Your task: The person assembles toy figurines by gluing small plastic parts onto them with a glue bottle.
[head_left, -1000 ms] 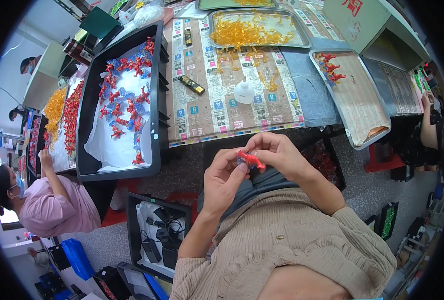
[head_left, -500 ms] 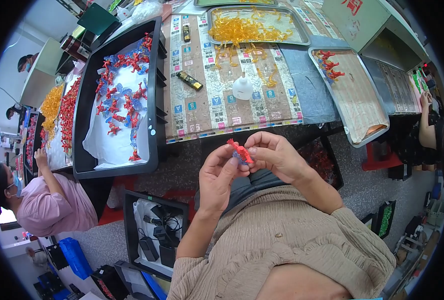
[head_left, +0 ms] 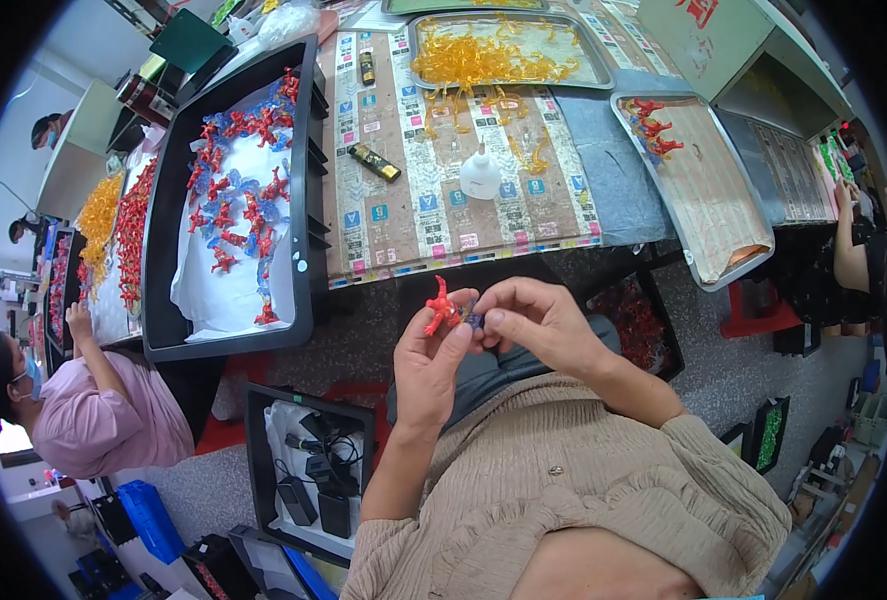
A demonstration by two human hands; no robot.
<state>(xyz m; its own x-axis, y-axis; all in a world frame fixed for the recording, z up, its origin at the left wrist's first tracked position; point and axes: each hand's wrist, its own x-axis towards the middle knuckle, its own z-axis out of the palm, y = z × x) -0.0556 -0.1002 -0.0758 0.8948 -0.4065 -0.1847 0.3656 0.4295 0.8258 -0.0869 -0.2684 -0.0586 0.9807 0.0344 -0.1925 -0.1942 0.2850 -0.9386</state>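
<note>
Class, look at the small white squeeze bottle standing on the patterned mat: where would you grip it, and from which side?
Grip the white squeeze bottle around its wide round body, not the thin nozzle. It stands upright, nozzle pointing away from the mat. Come from the near side: the yellow plastic pieces lie beside and beyond it, and the near side has bare mat.

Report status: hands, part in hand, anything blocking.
Left hand pinching small red plastic figure. Right hand gripping small blue plastic piece against it. Both held above lap, short of patterned table mat. Nothing between the hands.
</note>
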